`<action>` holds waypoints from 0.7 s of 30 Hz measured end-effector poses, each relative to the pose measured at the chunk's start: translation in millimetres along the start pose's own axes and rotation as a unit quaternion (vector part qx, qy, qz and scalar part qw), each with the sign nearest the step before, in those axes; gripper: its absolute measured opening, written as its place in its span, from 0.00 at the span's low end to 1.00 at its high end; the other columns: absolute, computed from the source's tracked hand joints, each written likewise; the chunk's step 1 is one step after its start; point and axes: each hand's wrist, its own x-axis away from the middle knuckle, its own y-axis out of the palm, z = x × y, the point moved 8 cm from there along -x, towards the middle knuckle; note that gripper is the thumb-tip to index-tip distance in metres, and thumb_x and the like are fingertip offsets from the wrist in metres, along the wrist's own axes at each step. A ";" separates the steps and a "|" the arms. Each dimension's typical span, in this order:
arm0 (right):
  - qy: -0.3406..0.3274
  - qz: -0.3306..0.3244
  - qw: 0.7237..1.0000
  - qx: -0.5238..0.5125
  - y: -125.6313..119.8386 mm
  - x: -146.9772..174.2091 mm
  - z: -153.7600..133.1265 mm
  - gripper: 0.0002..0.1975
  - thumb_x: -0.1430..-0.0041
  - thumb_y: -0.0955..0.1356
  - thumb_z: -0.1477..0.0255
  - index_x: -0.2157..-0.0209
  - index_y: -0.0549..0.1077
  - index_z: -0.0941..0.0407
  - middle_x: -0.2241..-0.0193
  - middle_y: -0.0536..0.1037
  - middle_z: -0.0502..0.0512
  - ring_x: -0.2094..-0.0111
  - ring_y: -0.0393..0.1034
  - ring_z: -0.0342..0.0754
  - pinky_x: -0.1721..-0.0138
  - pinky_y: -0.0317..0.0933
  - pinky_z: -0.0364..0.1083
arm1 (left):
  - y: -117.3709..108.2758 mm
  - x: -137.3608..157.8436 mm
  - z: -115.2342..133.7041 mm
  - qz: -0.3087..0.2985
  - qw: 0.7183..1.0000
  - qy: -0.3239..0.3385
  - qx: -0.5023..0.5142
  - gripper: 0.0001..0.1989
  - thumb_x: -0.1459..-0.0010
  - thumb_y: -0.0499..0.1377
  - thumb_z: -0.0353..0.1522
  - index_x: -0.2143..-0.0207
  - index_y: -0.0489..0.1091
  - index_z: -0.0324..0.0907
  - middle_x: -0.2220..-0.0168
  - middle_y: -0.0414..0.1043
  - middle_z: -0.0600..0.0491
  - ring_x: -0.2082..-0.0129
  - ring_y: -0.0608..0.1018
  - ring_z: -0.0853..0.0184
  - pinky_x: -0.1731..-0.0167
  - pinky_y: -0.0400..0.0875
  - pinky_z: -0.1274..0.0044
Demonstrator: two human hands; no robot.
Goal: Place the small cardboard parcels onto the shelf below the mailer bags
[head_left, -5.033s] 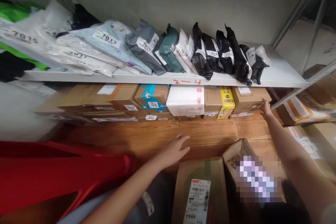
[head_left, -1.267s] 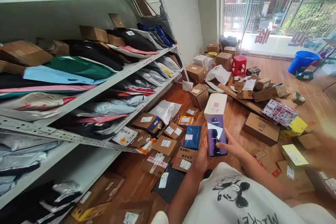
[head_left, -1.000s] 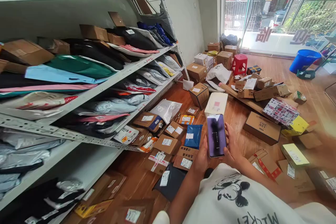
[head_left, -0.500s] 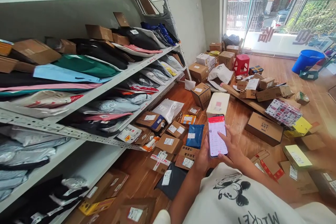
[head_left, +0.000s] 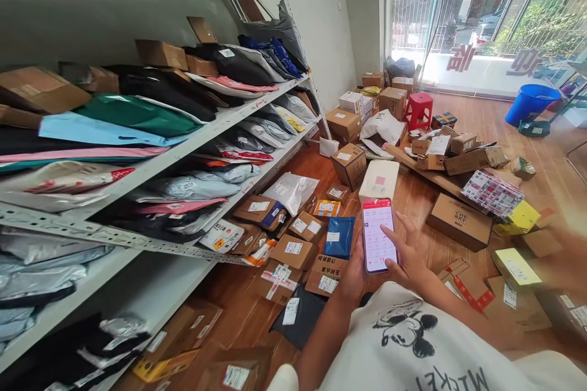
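The phone (head_left: 379,236) is held upright above the floor, its lit white and red screen facing the person. The left hand (head_left: 352,274) grips its lower left edge, fingers wrapped behind it. The right hand (head_left: 409,252) rests at its right edge, fingers loosely spread, thumb on the screen. Just past the fingertips stands a white box (head_left: 380,180); a blue mailer (head_left: 338,237) lies left of the left hand's fingers, with metal shelves (head_left: 192,149) farther left.
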 end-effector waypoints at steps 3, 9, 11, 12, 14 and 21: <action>-0.004 0.008 1.000 0.002 -0.5 -1.2 2.0 0.30 0.32 0.60 0.55 0.31 0.58 0.44 0.29 0.45 0.60 0.33 0.49 0.70 0.38 0.50 0.72 | 1.8 -0.4 -0.5 -0.009 1.000 -0.020 0.002 0.37 0.46 0.66 0.54 0.38 0.70 0.47 0.35 0.68 0.45 0.33 0.66 0.46 0.36 0.63 0.57; -0.002 -0.008 1.000 -0.012 2.8 -16.0 2.8 0.29 0.30 0.56 0.53 0.31 0.58 0.42 0.28 0.44 0.58 0.33 0.46 0.69 0.37 0.47 0.71 | 1.3 -3.7 2.5 -0.008 1.000 -0.023 -0.005 0.40 0.45 0.66 0.53 0.36 0.67 0.45 0.34 0.66 0.44 0.32 0.64 0.47 0.34 0.61 0.58; -0.007 0.014 1.000 -0.019 0.5 -15.0 6.0 0.30 0.30 0.56 0.52 0.30 0.57 0.42 0.28 0.46 0.58 0.34 0.48 0.69 0.37 0.47 0.71 | 3.5 -4.9 3.5 -0.018 1.000 -0.023 0.000 0.39 0.45 0.66 0.53 0.36 0.67 0.44 0.34 0.66 0.43 0.32 0.65 0.47 0.34 0.61 0.57; -0.013 0.031 0.999 -0.021 -1.2 -12.2 8.4 0.30 0.30 0.56 0.52 0.31 0.59 0.42 0.29 0.48 0.58 0.35 0.50 0.69 0.38 0.48 0.71 | 5.0 -5.4 4.5 -0.025 0.999 -0.020 0.003 0.39 0.44 0.66 0.53 0.36 0.67 0.45 0.34 0.66 0.43 0.33 0.65 0.47 0.34 0.61 0.57; -0.027 0.054 0.998 -0.021 -2.6 -3.4 14.4 0.28 0.32 0.58 0.52 0.34 0.66 0.42 0.31 0.54 0.58 0.37 0.53 0.69 0.39 0.49 0.71 | 6.6 -6.5 7.1 -0.030 0.999 -0.013 0.004 0.36 0.44 0.65 0.53 0.38 0.69 0.46 0.34 0.67 0.45 0.33 0.66 0.48 0.34 0.61 0.58; -0.031 0.011 0.999 0.003 8.9 1.7 27.8 0.29 0.32 0.56 0.49 0.42 0.75 0.44 0.33 0.59 0.58 0.37 0.54 0.67 0.39 0.50 0.70 | 5.0 -8.5 12.8 -0.028 0.999 -0.015 -0.008 0.33 0.42 0.63 0.53 0.40 0.71 0.45 0.38 0.71 0.44 0.35 0.69 0.47 0.37 0.65 0.57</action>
